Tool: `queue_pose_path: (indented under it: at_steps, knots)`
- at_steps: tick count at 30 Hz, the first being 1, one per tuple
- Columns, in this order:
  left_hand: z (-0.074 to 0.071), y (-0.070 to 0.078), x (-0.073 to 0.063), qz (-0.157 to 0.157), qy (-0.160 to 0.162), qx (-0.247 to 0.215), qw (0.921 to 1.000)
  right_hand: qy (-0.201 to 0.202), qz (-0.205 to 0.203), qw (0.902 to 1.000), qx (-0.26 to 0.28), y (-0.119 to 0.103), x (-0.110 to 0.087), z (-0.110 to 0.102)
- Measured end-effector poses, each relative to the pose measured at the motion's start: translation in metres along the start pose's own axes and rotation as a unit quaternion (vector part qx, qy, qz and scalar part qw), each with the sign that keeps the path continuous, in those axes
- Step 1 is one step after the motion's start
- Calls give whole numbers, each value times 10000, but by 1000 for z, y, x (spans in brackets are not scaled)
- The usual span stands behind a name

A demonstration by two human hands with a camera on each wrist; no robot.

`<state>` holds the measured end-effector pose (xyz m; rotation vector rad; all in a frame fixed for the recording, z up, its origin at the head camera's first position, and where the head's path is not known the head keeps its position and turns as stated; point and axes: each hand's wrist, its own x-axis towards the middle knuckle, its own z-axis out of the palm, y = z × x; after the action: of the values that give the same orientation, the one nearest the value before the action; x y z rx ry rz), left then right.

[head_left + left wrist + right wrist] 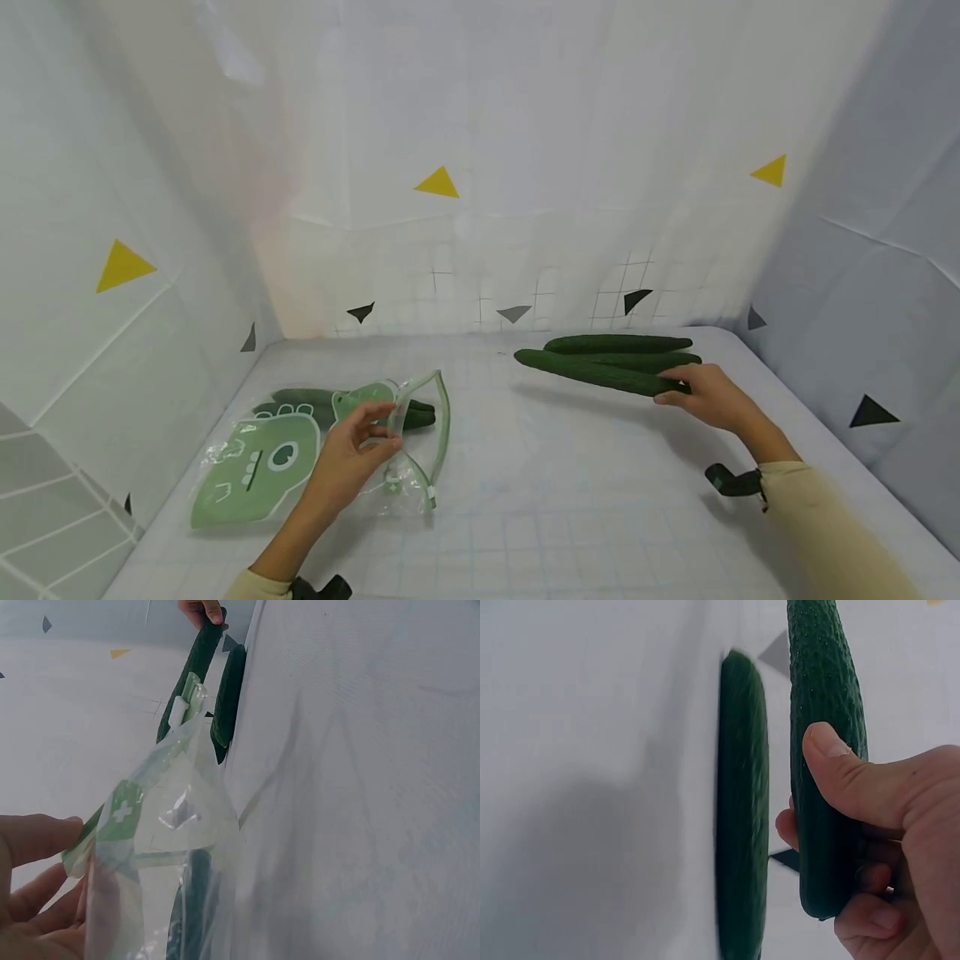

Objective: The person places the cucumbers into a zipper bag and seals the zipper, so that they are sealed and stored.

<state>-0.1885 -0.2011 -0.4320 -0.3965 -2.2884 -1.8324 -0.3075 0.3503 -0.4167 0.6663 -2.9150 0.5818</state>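
Gripping one cucumber [585,373] near its closer end, the right hand [716,400] has thumb and fingers curled round it, with the free length pointing between 9 and 10 o'clock and its shadow falling on the counter [570,500] beneath. Just beyond it, toward 10 o'clock from that hand, a far cucumber [618,343] and a middle cucumber [648,362] lie side by side, partly overlapped in the head view by the held one.

Well apart, toward 8 o'clock, the left hand [356,454] pinches the edge of a clear and green bag [262,475] between thumb and fingers, the other fingers loosely bent. The bag's body spreads to 9 o'clock of this hand, its open mouth to 3 o'clock, and its slider [431,498] sits toward 4 o'clock. Inside, dark cucumber ends [422,418] show at the mouth, toward 2 o'clock.
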Motion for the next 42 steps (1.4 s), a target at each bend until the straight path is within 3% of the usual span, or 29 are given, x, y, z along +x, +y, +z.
queue_pose_path:
  at_steps: [9,19,34,42]
  knots:
    - [0,-1,0,134,-96,49,9999,88,-387,9990,184,-38,2,5]
    - [0,0,-1,29,-35,149,9999,-18,-657,9973,338,-72,6,17]
    - [1,2,0,-4,-40,120,9999,-97,-1233,9910,504,-99,13,30]
    - [1,1,-1,65,-77,49,9999,-131,-1350,9891,581,-109,16,37]
